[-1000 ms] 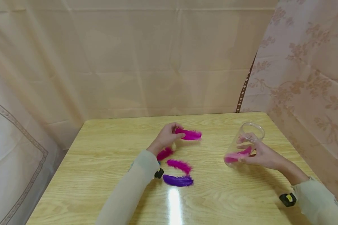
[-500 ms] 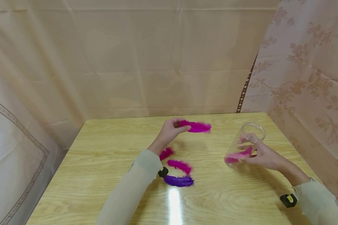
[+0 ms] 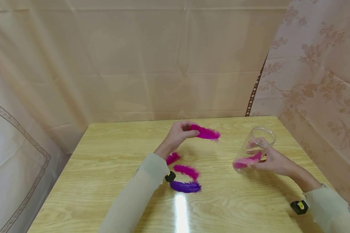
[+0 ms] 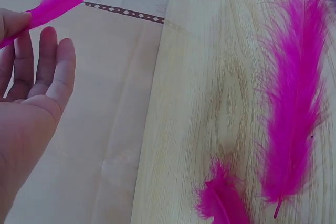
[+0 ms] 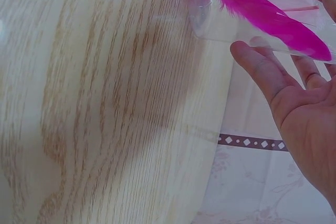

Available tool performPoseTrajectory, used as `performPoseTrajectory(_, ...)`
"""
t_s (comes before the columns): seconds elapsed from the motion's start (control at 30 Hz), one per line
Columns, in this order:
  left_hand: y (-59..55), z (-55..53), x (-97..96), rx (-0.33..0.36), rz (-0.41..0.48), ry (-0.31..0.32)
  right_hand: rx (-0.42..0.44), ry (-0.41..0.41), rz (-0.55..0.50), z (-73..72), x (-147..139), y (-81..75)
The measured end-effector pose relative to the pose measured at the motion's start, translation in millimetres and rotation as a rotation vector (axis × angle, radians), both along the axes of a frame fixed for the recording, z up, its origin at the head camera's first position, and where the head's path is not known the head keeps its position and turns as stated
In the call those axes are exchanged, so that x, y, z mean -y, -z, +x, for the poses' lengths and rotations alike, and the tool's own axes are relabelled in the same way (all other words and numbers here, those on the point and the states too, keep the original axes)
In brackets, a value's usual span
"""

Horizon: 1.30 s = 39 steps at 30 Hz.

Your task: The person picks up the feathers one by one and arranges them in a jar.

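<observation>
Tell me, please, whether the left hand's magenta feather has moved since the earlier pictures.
Yes: in the head view, the magenta feather appears further right and nearer the far edge of the yellow wooden table.

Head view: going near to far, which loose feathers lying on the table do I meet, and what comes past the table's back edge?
Purple feather → curved magenta feather → partly hidden magenta feather → beige curtain.
</observation>
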<state>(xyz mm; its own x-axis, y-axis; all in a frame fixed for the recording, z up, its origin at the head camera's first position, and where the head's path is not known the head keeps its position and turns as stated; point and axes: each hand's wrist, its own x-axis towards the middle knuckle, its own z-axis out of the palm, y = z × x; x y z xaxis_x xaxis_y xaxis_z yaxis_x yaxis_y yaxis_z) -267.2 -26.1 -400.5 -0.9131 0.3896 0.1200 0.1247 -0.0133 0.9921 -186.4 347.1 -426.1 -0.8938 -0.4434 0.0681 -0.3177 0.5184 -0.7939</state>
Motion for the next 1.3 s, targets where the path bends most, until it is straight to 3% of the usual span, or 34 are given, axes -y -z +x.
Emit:
performPoseTrajectory(0.27,1.4,-2.0,-2.8,0.017,0.084,-0.02,0.011,0.001,-0.01,-0.7,0.1,1.0)
performPoseTrajectory(0.4,1.6,-2.7,-2.9,-0.009,0.105,-0.042,0.01,0.001,-0.007,-1.2,0.2,1.2)
performPoseTrajectory(0.6,0.8,-2.7,-1.4,-0.054,0.083,-0.055,0.007,-0.001,-0.004,-2.3,-0.1,1.7)
performPoseTrajectory(0.8,2.3,-3.4,-1.0,-0.042,0.105,-0.034,-0.003,-0.004,-0.006,-2.6,-0.5,3.0)
performPoseTrajectory(1.3,2.0,-2.6,-3.6,-0.026,0.089,-0.061,-0.001,-0.015,-0.025,-2.6,-1.7,3.4)
